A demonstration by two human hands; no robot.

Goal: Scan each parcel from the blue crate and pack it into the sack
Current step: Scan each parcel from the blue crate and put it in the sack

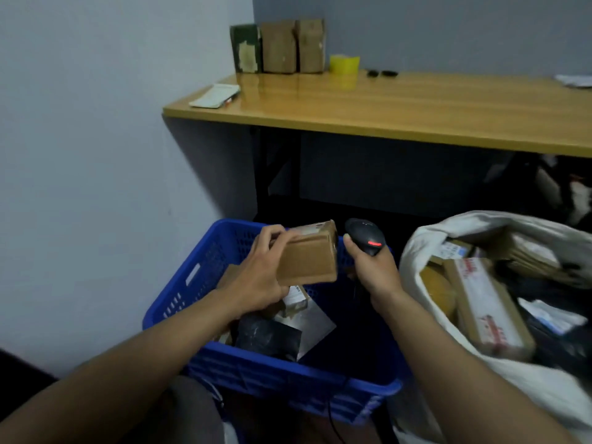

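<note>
My left hand (259,277) grips a small brown cardboard parcel (309,257) above the blue crate (224,363). Just to its right, my right hand (373,267) holds a black barcode scanner (365,235) with a red light showing, its head close to the parcel's right end. Inside the crate lie a black bag parcel (269,338), a grey flat one and a small labelled box. The white sack (426,248) stands open at the right, holding several boxes, among them a long taped carton (487,306).
A wooden table (384,104) stands behind the crate, bearing three upright boxes (278,46), a yellow tape roll (344,64) and a white notepad (214,96). A grey wall runs along the left. A black cable trails down in front of the crate.
</note>
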